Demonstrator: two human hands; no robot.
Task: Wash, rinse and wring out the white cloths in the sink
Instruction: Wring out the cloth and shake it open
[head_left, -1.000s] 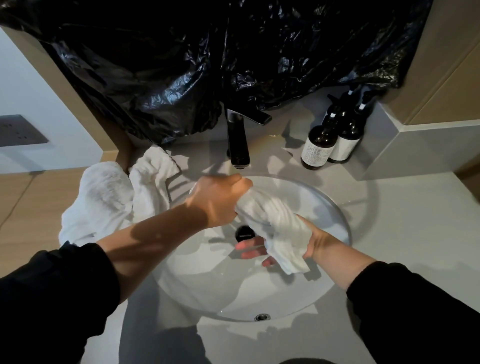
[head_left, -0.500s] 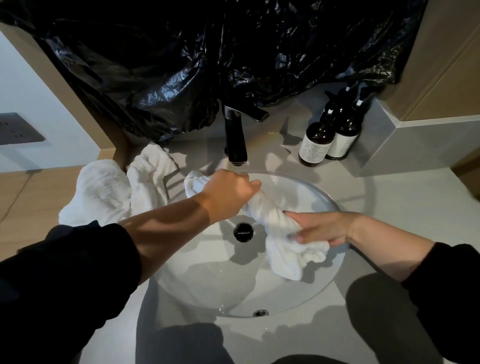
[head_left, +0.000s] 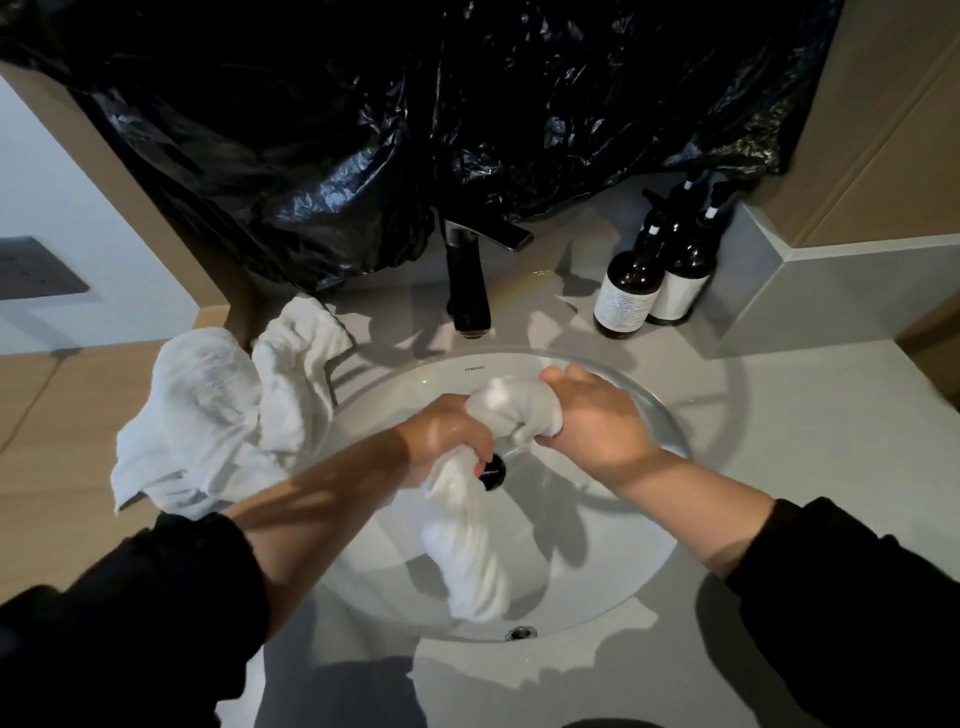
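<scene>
From the head view, the left grip (head_left: 447, 436) is curled tight round the white cloth (head_left: 483, 545) over the middle of the sink (head_left: 597, 545), just above the black plug (head_left: 494, 472). The right grip (head_left: 597, 421) is curled round the cloth's other end, close beside it. Half a second ago the right grip lay flatter and further right, and the left one was up near the tap (head_left: 467, 280). Now the cloth is twisted between them. Its loose end hangs toward the sink's near rim. The other cloths (head_left: 208, 415) lie heaped at the bench (head_left: 779, 415) left edge, as before.
</scene>
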